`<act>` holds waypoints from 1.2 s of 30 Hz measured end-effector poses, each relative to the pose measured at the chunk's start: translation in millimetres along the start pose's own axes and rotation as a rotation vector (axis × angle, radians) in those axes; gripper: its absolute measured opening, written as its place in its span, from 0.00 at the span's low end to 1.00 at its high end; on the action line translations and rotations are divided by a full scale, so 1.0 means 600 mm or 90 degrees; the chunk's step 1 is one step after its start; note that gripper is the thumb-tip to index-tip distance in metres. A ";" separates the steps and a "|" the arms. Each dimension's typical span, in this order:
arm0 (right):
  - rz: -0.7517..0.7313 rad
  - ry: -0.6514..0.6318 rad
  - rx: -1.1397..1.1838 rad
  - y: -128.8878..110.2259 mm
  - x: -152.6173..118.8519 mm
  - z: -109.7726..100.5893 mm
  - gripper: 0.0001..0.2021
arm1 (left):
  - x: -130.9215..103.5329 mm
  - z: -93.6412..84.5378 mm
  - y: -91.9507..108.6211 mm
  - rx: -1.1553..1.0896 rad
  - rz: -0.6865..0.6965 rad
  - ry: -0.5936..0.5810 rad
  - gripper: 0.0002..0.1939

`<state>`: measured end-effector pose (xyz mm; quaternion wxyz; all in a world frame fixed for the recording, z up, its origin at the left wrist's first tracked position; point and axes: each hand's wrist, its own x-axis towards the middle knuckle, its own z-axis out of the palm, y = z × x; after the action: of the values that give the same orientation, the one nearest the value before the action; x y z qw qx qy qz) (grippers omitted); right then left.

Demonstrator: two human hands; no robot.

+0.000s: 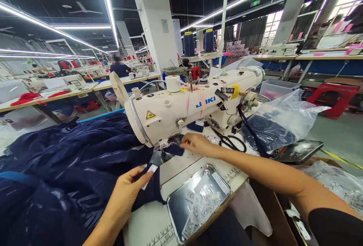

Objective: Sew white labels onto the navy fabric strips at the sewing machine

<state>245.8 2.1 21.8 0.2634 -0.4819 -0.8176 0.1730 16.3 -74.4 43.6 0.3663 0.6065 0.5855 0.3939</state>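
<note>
My left hand pinches the edge of a navy fabric piece, with a small white label under the thumb. That fabric lies in front of the needle area of a white sewing machine. My right hand is closed beside the needle, its fingertips at a small navy fabric scrap; whether they grip it is hard to make out. Just below, a metal tray holds several white printed labels. Black scissors lie on the bed behind my right wrist.
A large heap of navy garments fills the left side. At the right are a clear plastic bag, a dark tray and a red stool. Two navy thread cones stand behind the machine. A person sits farther back.
</note>
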 end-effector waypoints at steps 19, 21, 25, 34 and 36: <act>0.075 0.062 -0.050 0.033 0.002 0.016 0.08 | 0.042 0.071 -0.048 0.922 0.779 -0.061 0.14; 0.017 0.068 -0.072 0.030 -0.007 0.032 0.08 | 0.042 0.072 -0.050 0.936 0.786 -0.045 0.14; -0.242 0.062 -0.156 0.049 -0.023 0.033 0.04 | 0.037 0.067 -0.056 0.942 0.776 -0.012 0.13; -0.560 0.002 -0.342 0.057 -0.017 0.020 0.13 | 0.033 0.062 -0.050 0.940 0.727 -0.031 0.13; -0.634 -0.021 -0.396 0.046 -0.010 0.021 0.15 | 0.033 0.063 -0.051 0.938 0.726 -0.032 0.13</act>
<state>259.7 9.4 -4.8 0.1466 -0.0914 -0.9619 -0.2121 37.7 -52.6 1.2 -0.3472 0.8903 0.2933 0.0298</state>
